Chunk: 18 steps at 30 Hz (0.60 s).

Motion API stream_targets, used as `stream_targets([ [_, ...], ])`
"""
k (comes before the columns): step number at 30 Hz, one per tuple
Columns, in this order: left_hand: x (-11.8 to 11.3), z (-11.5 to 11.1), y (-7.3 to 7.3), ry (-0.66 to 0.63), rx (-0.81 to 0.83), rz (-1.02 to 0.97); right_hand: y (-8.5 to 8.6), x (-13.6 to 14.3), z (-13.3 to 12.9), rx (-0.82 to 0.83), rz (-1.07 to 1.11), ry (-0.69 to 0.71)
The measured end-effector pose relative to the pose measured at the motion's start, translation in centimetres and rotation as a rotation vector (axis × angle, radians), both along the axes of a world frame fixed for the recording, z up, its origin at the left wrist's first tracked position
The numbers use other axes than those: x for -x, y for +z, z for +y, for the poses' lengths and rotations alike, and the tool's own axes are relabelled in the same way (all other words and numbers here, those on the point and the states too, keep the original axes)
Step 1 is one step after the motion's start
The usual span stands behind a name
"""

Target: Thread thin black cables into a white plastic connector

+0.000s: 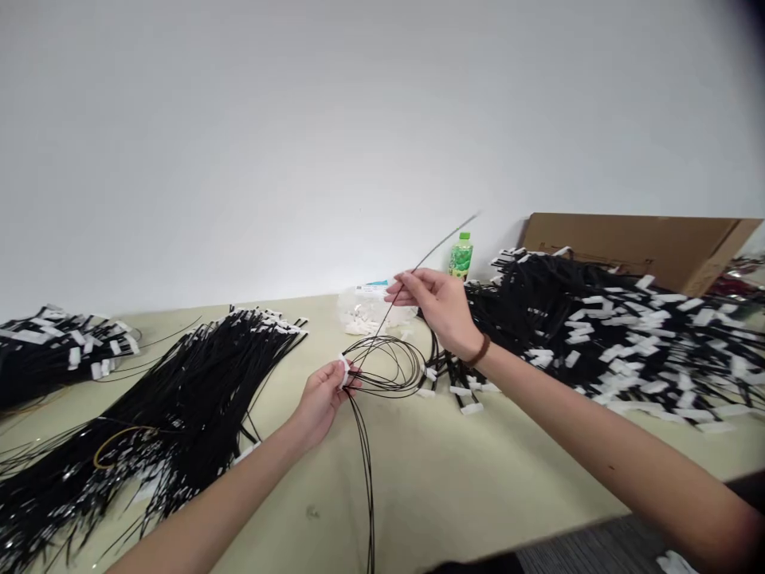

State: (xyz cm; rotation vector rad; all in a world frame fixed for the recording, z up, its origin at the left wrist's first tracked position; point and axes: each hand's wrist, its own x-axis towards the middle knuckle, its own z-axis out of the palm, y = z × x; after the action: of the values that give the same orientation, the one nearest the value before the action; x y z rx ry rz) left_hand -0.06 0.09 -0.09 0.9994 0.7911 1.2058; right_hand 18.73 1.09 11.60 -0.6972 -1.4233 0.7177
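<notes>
My left hand (323,395) pinches a thin black cable (386,367) at its white tag, where the cable forms a small coil of loops over the table. My right hand (439,307) is raised above the coil and holds the cable's free end between thumb and fingers; that end sticks up and to the right toward the wall. Two strands of the same cable hang down from my left hand past the table's front edge.
A big pile of black cables with white tags (603,327) lies at the right. Straight cable bundles (179,399) lie at the left, another heap (53,351) at the far left. A green bottle (460,255), a plastic bag (367,311) and a cardboard box (639,247) stand by the wall.
</notes>
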Motion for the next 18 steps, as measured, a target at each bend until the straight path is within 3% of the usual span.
stream_targets([
  [4,0.0,0.1,-0.1,-0.022,-0.012,-0.01,1.7,1.5,-0.6,0.036,0.123,0.028],
  [8,-0.1,-0.1,0.2,-0.012,-0.003,-0.004,1.9,2.2,-2.3,0.106,0.203,0.144],
  [13,-0.2,-0.4,0.7,0.018,0.033,0.029,0.4,0.6,-5.8,0.254,0.17,0.196],
  [18,-0.3,-0.3,0.5,0.028,0.015,0.023,-2.8,-1.2,-10.6,0.502,0.125,0.307],
])
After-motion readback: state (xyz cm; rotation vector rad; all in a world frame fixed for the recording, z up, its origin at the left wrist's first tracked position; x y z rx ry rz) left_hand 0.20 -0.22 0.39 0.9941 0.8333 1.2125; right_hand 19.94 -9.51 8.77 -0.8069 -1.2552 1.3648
